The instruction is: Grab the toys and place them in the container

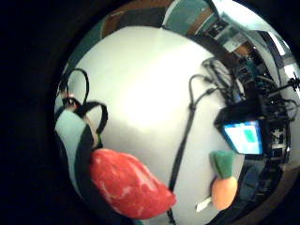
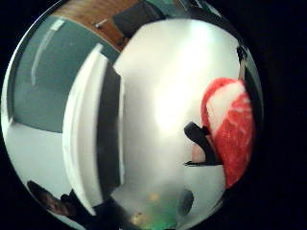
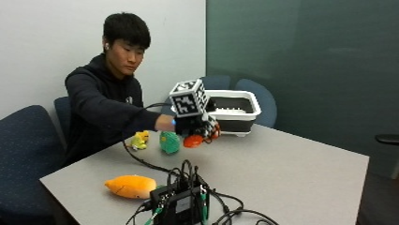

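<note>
**Red toy lifted above the bench**

The gloved right hand (image 3: 193, 125) is clamped on a red-and-white plush toy (image 3: 193, 140), held above the bench (image 3: 280, 164) just in front of the white container (image 3: 233, 111). The little-finger palm view alone shows the toy's marbled surface (image 1: 126, 185) and an orange-and-green toy (image 1: 223, 180) lying beside a lit screen (image 1: 243, 137). The outside view adds a green toy (image 3: 169, 142), a yellow toy (image 3: 140, 139) and an orange plush (image 3: 131, 186).

There's a black electronics box (image 3: 181, 204) near the table (image 3: 299, 173) edge, its lit screen (image 1: 243, 137) glowing. Blue chairs (image 3: 25, 154) stand around.
</note>
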